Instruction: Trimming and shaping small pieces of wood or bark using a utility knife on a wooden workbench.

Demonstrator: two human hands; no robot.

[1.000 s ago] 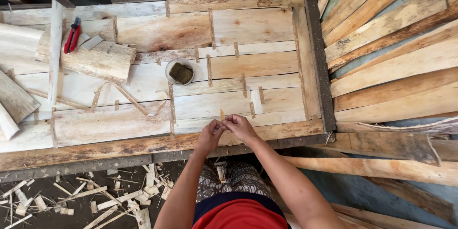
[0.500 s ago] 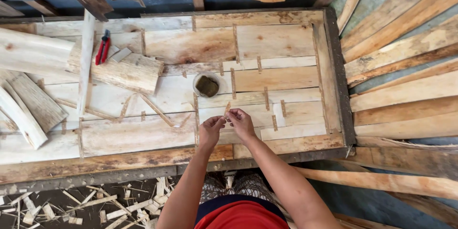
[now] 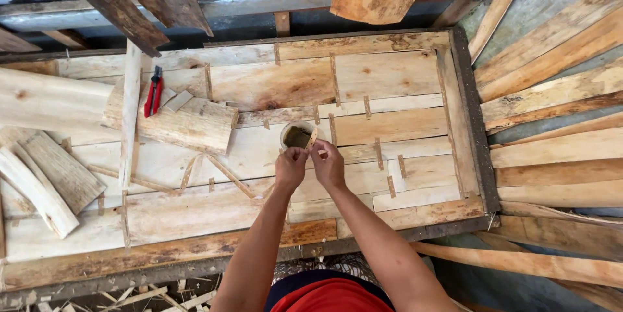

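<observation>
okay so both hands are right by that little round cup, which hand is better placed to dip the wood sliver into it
Probably the right hand. The thin wood sliver sticks up from its fingertips, already angled over the rim of the small cup. The left hand sits just below the cup, seemingly only steadying.

Bare boards lie open right of the small cup (image 3: 298,136); a wood block (image 3: 175,127) and red pliers (image 3: 153,90) crowd its left.

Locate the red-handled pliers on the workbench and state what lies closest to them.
In the head view the red-handled pliers lie at the bench's upper left, far left of both hands, between an upright wooden strip and a small flat offcut.
</observation>
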